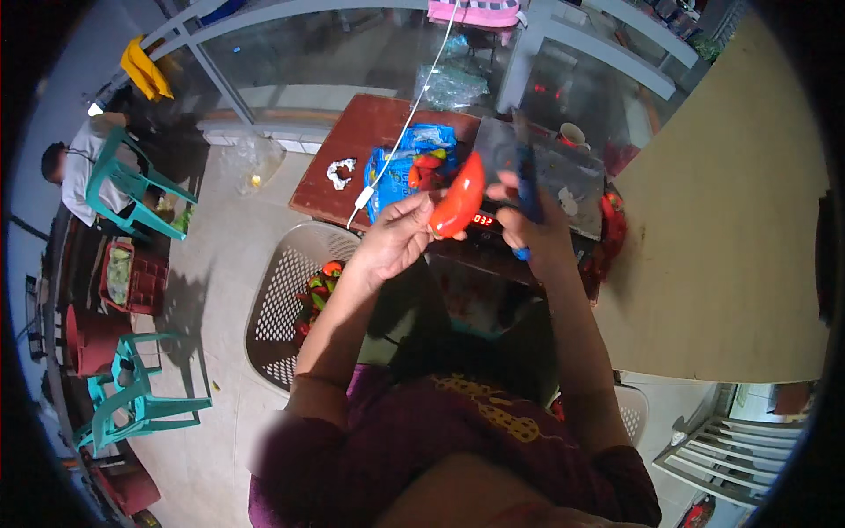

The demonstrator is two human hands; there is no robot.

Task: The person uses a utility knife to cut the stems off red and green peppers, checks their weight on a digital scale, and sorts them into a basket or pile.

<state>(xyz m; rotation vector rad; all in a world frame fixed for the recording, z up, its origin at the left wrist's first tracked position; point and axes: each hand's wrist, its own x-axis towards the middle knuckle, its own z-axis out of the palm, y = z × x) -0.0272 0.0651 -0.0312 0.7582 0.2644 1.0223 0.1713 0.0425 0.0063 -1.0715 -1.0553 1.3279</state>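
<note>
A glossy red pepper [460, 198] is held near one end between the thumb and fingers of my left hand [404, 231]. To its right, my right hand [531, 231] grips a long, dark tool with a blue handle [528, 188]. Motion blurs this tool, and its exact kind is unclear. Behind the pepper, several small red and green peppers [426, 170] lie on blue printed plastic packaging [389, 185]. Below my left forearm stands a beige perforated plastic basket [270, 317] with red and green peppers [320, 290] inside.
The brown table [337, 135] bears crumpled foil [341, 173] and a white cable with an inline switch [364, 197]. A lit red display [482, 219] sits near my hands. At far left, a person [79, 171] sits on a green plastic chair [109, 165]. A tan panel [719, 264] stands right.
</note>
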